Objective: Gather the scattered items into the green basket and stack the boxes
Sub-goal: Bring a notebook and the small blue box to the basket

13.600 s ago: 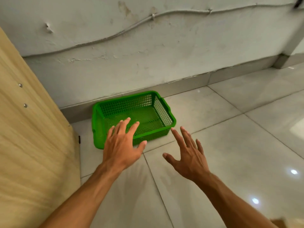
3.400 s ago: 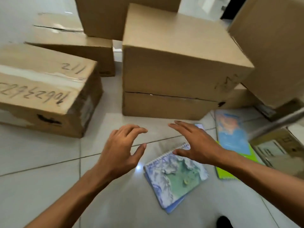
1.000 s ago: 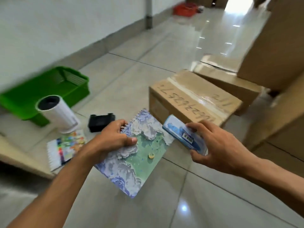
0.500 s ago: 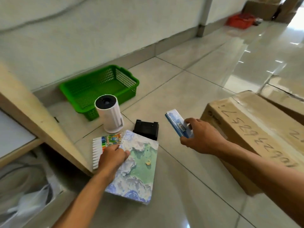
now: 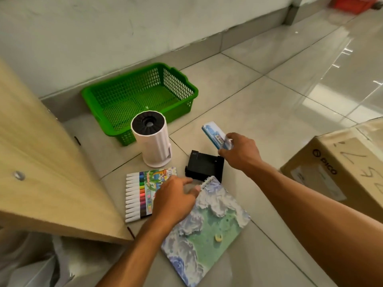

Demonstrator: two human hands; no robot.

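Observation:
The empty green basket [image 5: 192, 90] stands on the floor by the wall. In front of it are an upright white cylinder [image 5: 155, 146], a pack of coloured markers [image 5: 141, 195] and a small black box [image 5: 204, 165]. My left hand [image 5: 172, 201] grips the spiral corner of a cloud-patterned notebook [image 5: 207, 235], which hangs tilted low over the floor beside the markers. My right hand [image 5: 240, 152] holds a small blue packet [image 5: 214, 135] with a barcode above the black box, right of the basket.
A light wooden panel [image 5: 41, 162] stands close on the left, with white plastic bags [image 5: 31, 266] below it. A cardboard box [image 5: 342, 168] with handwriting sits at the right. A red basket [image 5: 352, 3] is far off at the top right.
The view has moved closer to the basket and the items. My left hand has lowered the notebook beside the markers, and my right hand has carried the blue packet nearer to the basket.

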